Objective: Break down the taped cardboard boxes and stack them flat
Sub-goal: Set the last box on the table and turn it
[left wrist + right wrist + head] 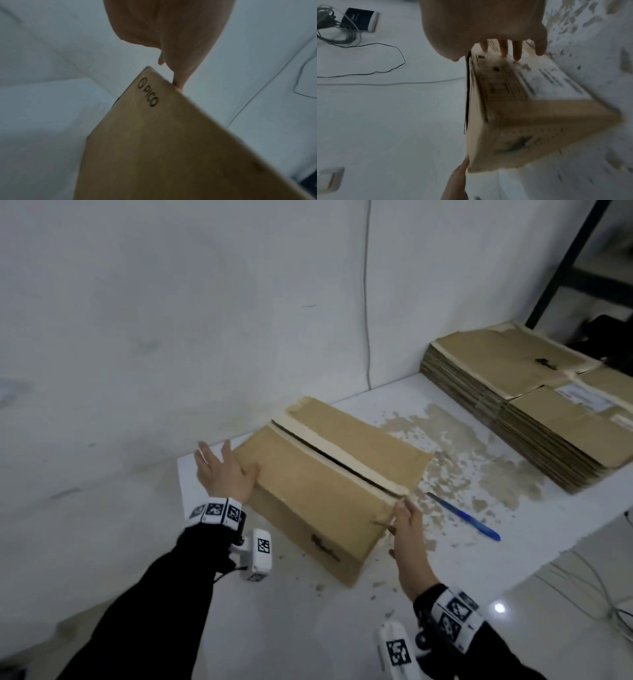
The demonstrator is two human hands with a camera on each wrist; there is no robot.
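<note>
The white table carries a flattened stack at two o'clock and the cardboard box at centre, its tape seam split. The left hand lies spread against its nine-o'clock end; the right hand, fingers extended, touches the four-o'clock corner. Uneven pushing could skid the box into the blue pen.
</note>
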